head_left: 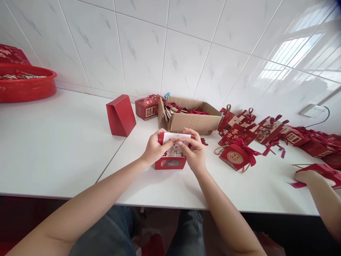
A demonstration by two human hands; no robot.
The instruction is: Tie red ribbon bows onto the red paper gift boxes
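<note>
A red box (170,163) with an oval window and a printed picture stands on the white table in front of me. Around its top left side my left hand (157,147) is closed, thumb on the white top flap. My right hand (195,149) grips the top right side, its thumb and fingers meeting my left thumb at the middle of the flap. Whether something small is pinched between the fingertips cannot be made out.
Behind the box sits an open cardboard carton (195,122) of red ribbons. A plain red box (121,115) stands left, a red basin (29,87) far left. Many red gift boxes line the right. Another person's hand (306,176) holds a red item at far right.
</note>
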